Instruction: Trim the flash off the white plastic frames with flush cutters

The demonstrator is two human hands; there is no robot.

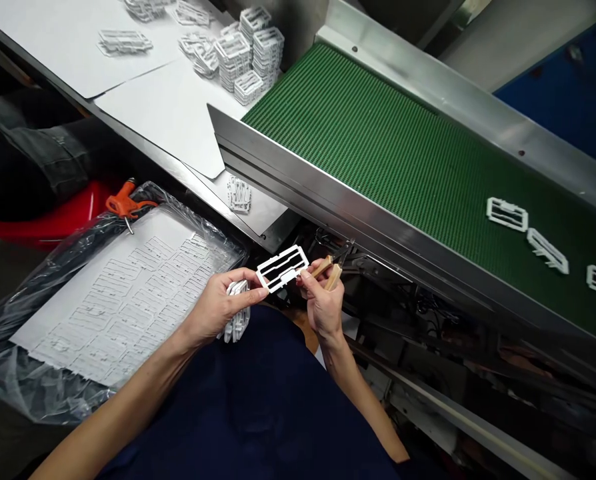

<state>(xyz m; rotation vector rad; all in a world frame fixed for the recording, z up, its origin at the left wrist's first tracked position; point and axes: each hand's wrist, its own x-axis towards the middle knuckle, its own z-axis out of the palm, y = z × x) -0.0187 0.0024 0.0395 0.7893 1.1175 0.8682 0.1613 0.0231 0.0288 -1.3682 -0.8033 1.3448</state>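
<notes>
A dark navy top [248, 400] is seen nearest the camera, with both hands held above it. A bundle of white plastic frames [238, 313] is clenched in the left hand [218, 310]. A single white plastic frame [283, 268] is pinched by the right hand [321, 300], along with wood-handled cutters [334, 277], and lies between the two hands. To the left, a white sheet of pressed frame outlines [128, 300] is laid on a clear plastic bag [38, 373], with an orange air gun [123, 203] just above it. Stacked frames [248, 60] are set on a paper-covered counter [168, 100], and further frames [507, 214] are lying on a green conveyor belt [348, 167] edged by a steel side rail [328, 197].
</notes>
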